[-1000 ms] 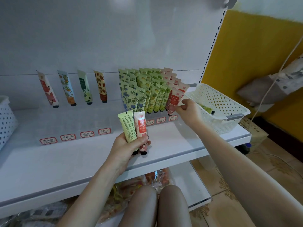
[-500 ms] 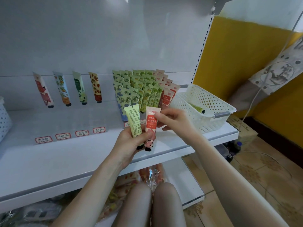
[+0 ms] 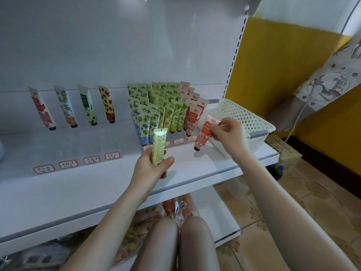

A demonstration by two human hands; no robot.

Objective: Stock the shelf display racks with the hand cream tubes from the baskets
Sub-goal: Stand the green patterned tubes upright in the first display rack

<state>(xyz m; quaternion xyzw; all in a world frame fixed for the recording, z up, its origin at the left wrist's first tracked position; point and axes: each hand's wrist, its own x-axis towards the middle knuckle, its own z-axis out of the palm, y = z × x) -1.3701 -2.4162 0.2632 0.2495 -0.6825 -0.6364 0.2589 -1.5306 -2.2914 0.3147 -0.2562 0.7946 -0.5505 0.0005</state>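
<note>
Crouched at the shelf (image 3: 195, 173), the right hand (image 3: 226, 133) pinches a red tube (image 3: 204, 134) toward its matching row — left hand (image 3: 150, 169) grips a yellow tube (image 3: 158, 146), likely next.

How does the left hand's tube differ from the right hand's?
The yellow tube is pale with small print facing us; the pink tube is pink and red. The yellow tube stands upright, gripped low by the left hand, cap hidden; the pink tube tilts, pinched on its upper half by the right hand, black cap showing. Both point crimped end up.
</note>
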